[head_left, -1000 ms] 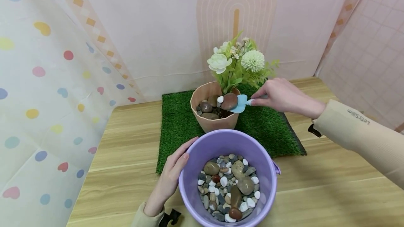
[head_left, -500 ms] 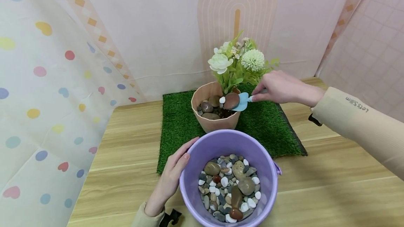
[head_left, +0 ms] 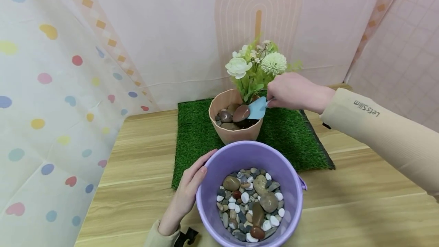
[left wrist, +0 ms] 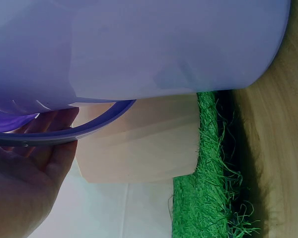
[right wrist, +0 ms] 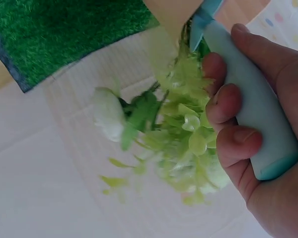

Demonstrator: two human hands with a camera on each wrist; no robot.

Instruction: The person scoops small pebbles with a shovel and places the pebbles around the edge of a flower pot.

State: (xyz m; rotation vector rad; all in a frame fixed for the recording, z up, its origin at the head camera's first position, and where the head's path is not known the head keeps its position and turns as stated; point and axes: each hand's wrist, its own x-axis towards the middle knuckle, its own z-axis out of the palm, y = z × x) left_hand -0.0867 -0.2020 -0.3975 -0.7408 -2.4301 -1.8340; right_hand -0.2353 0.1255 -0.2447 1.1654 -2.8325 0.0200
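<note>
In the head view my right hand [head_left: 291, 91] grips a light blue trowel [head_left: 258, 108] tipped over the peach flowerpot [head_left: 240, 135]. The right wrist view shows its fingers curled round the pale trowel handle [right wrist: 253, 104]. A large reddish-brown stone [head_left: 241, 113] lies at the blade's edge, inside the pot opening. Dark soil, other stones and white flowers [head_left: 238, 68] with green leaves are in the pot. My left hand [head_left: 188, 188] rests with extended fingers against the outside of the purple bucket [head_left: 202, 210], near its rim. Its handle [left wrist: 99, 121] crosses those fingers in the left wrist view.
Inside the bucket lie many mixed pebbles [head_left: 245, 197] and several larger stones. The pot stands on a green artificial-grass mat [head_left: 291, 140] on a wooden table [head_left: 137, 163]. Patterned cloth [head_left: 164, 41] hangs behind and at both sides.
My right hand has moved left and tilted the trowel downward. The large stone has slid off toward the pot, and the small white stone is no longer seen on the blade. The left hand stays put.
</note>
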